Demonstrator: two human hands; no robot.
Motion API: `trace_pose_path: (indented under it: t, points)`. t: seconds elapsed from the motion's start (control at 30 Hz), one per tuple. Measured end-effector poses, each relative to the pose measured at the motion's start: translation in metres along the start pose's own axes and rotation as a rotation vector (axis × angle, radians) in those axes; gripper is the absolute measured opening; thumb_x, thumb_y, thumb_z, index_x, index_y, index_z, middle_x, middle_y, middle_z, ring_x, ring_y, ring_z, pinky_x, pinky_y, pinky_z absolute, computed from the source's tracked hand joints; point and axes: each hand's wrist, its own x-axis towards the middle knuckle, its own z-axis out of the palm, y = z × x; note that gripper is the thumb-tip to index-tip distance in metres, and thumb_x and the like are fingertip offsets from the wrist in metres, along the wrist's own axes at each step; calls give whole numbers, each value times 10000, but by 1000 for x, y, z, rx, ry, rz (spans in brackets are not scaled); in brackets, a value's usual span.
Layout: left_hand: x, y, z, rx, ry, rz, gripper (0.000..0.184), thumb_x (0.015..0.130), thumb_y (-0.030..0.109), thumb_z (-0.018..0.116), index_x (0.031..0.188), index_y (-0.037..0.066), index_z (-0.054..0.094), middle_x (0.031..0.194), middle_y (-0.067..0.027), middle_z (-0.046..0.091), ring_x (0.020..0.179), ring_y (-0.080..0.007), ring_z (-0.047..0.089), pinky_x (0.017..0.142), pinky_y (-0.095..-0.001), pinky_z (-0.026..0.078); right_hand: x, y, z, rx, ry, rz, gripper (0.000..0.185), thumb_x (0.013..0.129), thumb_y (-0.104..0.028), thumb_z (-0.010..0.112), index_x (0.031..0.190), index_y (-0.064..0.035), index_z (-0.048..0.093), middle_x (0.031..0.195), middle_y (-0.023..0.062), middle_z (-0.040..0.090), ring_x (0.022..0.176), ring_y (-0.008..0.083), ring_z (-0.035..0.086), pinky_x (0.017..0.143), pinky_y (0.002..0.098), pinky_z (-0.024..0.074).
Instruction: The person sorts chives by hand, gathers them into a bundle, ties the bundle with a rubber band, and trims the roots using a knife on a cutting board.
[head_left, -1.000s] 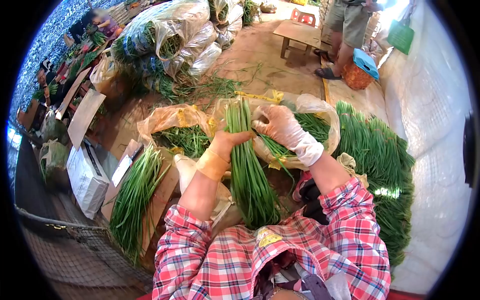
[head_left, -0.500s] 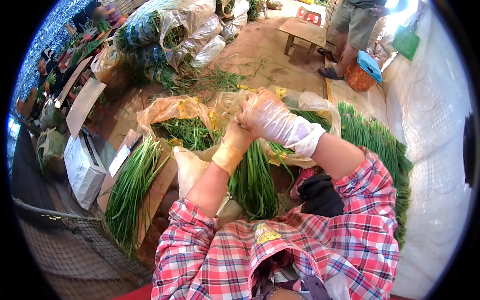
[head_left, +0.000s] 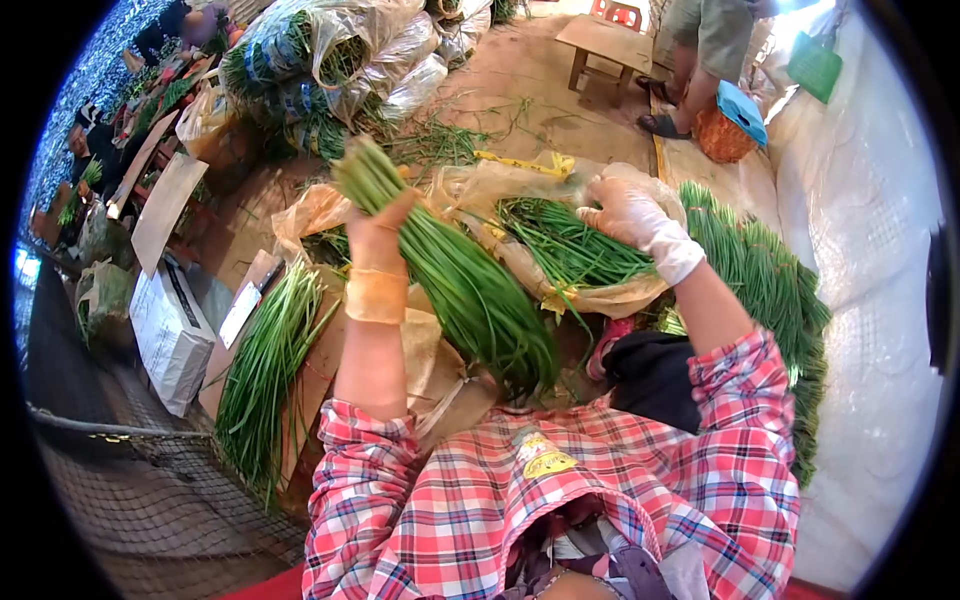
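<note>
My left hand point(head_left: 378, 235) is wrapped round a thick bunch of long green leaves point(head_left: 465, 285), near its pale stem end. The bunch slants from upper left to lower right, its tips over my lap. My right hand point(head_left: 622, 212), in a pale glove, has its fingers apart at the edge of an open plastic bag point(head_left: 612, 298). Loose green leaves point(head_left: 570, 240) lie in that bag. Behind my left wrist a second bag point(head_left: 312, 212) is partly hidden.
More leaves lie on a board point(head_left: 325, 365) at the left, beside a white box point(head_left: 170, 340). Rows of bunches point(head_left: 745, 260) lie at the right. Further off are stuffed bags point(head_left: 370, 50), a low table point(head_left: 607, 42), a basket point(head_left: 722, 138) and a standing person point(head_left: 705, 50).
My hands have moved apart from their meeting point at the stems. My left hand has gone left with the bunch, which now tilts. My right hand has let go and moved right.
</note>
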Motion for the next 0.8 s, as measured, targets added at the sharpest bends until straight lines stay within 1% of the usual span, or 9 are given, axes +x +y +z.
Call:
trace_pose_path:
  t: [0.07,0.13,0.2,0.27,0.3,0.4,0.57,0.63,0.8]
  points:
    - [0,17,9,-96,29,-14,404,704,-20,686,1087,-32,559,931,-95,615,764,-196,614,678,-315,529,-15,-16,20,629,246,-414,717,736,-349,719,1302,-19,427,1254,226,504,1207,328,454,1027,379,342]
    - [3,24,21,-126,32,70,409,704,-40,678,1095,-20,559,919,-80,608,747,-185,607,657,-319,523,-14,-58,41,673,364,-585,919,689,-286,747,1397,-14,227,1362,254,375,1315,315,314,1096,376,242]
    - [3,22,44,-80,3,132,359,754,26,642,1102,-10,560,846,-105,610,705,-210,619,637,-331,535,-1,-101,55,469,503,-556,1001,637,-294,777,1408,-34,195,1249,259,486,1226,321,436,1034,376,336]
    - [4,24,58,-106,21,183,378,751,27,646,1117,-6,558,861,-97,613,712,-201,618,644,-323,528,18,-118,67,721,357,-399,1020,612,-297,785,1407,-41,200,1116,222,582,1093,327,545,937,379,422]
    - [4,29,60,-93,34,150,386,755,38,672,1122,-1,559,887,-88,613,775,-198,618,685,-318,523,38,-116,81,765,494,-472,885,619,-247,771,1346,-29,316,988,176,634,949,306,610,839,362,469]
    - [-4,47,57,11,-155,103,390,764,73,701,1119,-2,559,938,-88,615,852,-199,610,754,-326,510,41,-106,61,955,102,-460,738,618,-211,759,1247,-10,430,985,159,634,930,268,607,835,336,467]
    - [16,18,36,-238,-274,-197,384,729,105,741,1050,32,543,878,-65,613,774,-200,612,698,-318,515,29,-106,44,891,62,-408,579,622,-182,722,1135,-9,516,937,139,629,878,210,594,808,310,468]
    - [11,11,42,-297,-156,-152,198,731,56,694,900,46,590,768,-49,605,687,-190,604,640,-307,505,23,-112,40,873,48,-376,579,632,-195,721,1141,-10,516,945,146,627,884,222,598,811,320,466]
    - [11,63,5,-181,-109,180,282,793,105,615,1049,2,557,884,-108,629,724,-185,616,667,-316,520,1,-110,63,683,289,-511,630,669,-211,730,1226,-37,494,955,148,650,860,253,625,811,347,475]
